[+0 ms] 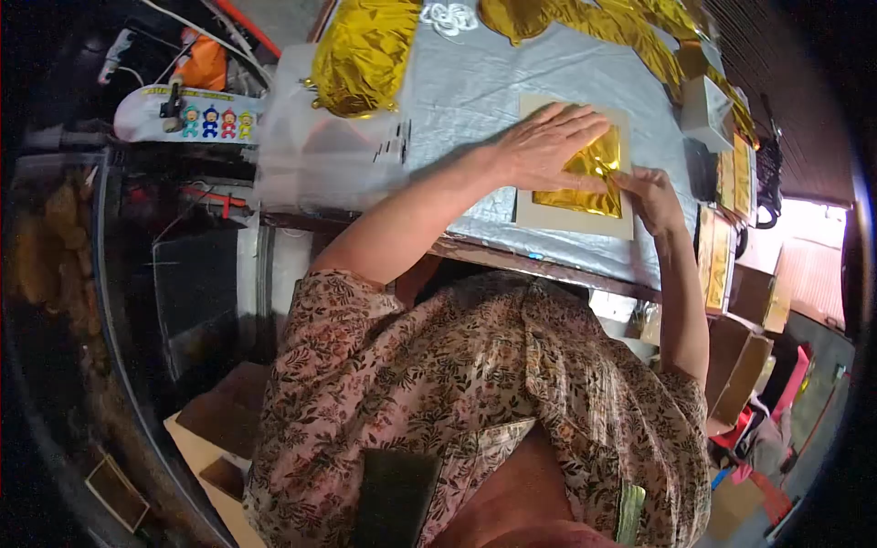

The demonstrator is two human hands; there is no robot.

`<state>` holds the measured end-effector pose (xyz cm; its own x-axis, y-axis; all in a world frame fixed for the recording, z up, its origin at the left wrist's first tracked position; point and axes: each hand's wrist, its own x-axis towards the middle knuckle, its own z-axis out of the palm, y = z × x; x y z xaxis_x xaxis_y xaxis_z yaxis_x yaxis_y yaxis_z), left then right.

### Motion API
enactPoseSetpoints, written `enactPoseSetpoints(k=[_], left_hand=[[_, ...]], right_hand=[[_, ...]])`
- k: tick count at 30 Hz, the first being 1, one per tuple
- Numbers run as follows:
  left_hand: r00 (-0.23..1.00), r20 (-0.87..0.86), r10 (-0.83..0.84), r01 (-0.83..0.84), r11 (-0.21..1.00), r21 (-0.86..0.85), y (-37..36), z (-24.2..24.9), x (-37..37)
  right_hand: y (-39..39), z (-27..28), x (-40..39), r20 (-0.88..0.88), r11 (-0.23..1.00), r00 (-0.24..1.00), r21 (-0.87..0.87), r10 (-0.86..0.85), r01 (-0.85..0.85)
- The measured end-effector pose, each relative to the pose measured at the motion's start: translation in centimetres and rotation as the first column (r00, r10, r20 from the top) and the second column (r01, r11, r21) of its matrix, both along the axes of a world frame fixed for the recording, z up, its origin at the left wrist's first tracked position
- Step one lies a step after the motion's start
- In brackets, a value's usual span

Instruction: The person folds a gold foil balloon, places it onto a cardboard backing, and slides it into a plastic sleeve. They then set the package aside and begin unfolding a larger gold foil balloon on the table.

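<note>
A piece of shiny gold foil (592, 203), roughly square, lies on a beige card sheet (575, 224) on the silver-grey covered table. My left hand (555, 148) rests flat across the foil and the upper part of the card, its fingers stretched out and the thumb apart. At the foil's right edge, my right hand (652, 194) has its thumb and forefinger pinched on the gold material. Part of the foil is hidden under my left hand.
Larger crinkled gold foil pieces (365, 57) lie at the table's far side, near a bundle of white cord (449, 18). A white box (706, 111) stands at the right. Clear plastic sheeting (320, 155) covers the left end, beside a printed skateboard deck (142, 114).
</note>
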<state>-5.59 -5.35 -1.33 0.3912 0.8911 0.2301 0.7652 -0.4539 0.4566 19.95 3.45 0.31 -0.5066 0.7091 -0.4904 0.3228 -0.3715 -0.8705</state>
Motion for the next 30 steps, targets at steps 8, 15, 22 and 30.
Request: enactPoseSetpoints(k=[8,15,22,30], left_hand=[[0.785,0.281,0.551,-0.619,0.699,0.358,2.7,2.7,-13.0],[0.679,-0.133,0.722,-0.683,0.688,0.246,7.6,1.8,-23.0],[0.692,-0.317,0.648,-0.604,0.761,0.237,9.2,1.5,-22.3],[0.690,0.046,0.722,-0.681,0.627,0.377,8.3,0.4,-27.6]], right_hand=[[-1.1,0.8,2.6,-0.156,0.994,0.982,0.005,-0.104,0.106],[-1.7,1.2,4.3,-0.216,0.992,0.970,0.036,-0.110,0.121],[-2.2,1.5,5.1,-0.260,0.989,0.956,0.020,-0.135,0.145],[-2.3,1.2,5.1,-0.304,0.988,0.941,-0.010,-0.151,0.155]])
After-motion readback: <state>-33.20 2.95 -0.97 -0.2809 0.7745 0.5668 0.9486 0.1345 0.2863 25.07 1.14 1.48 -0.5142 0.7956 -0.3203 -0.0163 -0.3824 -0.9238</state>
